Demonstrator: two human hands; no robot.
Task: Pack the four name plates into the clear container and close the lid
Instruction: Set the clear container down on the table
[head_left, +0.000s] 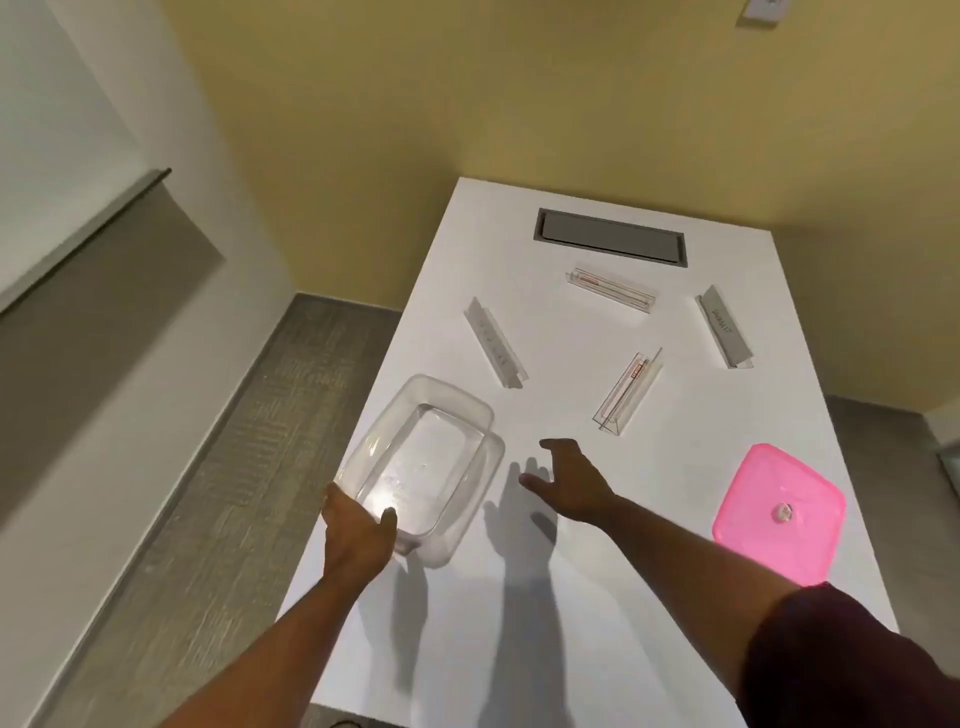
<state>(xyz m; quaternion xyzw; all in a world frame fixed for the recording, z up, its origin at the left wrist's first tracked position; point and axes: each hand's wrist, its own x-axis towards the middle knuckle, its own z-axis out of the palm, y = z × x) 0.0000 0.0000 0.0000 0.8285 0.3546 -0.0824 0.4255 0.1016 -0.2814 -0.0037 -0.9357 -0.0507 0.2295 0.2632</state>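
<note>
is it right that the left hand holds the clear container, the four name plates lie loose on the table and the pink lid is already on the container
Not quite. The head view shows the pink lid lying on the table, to the right, apart from the clear container. The left hand does hold the container, and the plates lie loose.

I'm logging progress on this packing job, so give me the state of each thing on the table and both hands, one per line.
Clear container: open, empty, near end held.
Pink lid: off, flat on the table, apart from the container.
Four name plates: all loose on the table, none packed.
Left hand: gripping the container's near rim.
Right hand: open, empty, above the table.
</note>
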